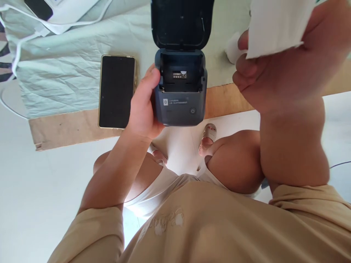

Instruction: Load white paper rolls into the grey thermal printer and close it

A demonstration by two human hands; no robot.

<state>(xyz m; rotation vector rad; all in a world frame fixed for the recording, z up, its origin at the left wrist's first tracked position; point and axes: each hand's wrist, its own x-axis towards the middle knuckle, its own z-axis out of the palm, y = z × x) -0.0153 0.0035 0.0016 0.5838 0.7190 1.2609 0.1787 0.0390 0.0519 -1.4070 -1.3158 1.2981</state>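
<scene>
A dark blue portable label printer (181, 107) is gripped at its left side by my left hand (144, 104), thumb along the edge. Its black lid (182, 25) stands raised, and the paper bay (179, 82) shows a small printed sticker inside with no roll in it. Off to the right, my right hand (263, 76) is closed on a white sheet of paper (278, 27), which hangs over the fingers and runs out of the top of the view. A small white roll-like thing (233, 47) is partly hidden behind the right fingers.
A phone or small tablet (117, 91) with a dark screen lies left of the printer, overlapping the table's wooden edge (68, 126). Pale green cloth (79, 69) covers the table. A white cable (18, 54) and a white device (64, 18) occupy the far left corner.
</scene>
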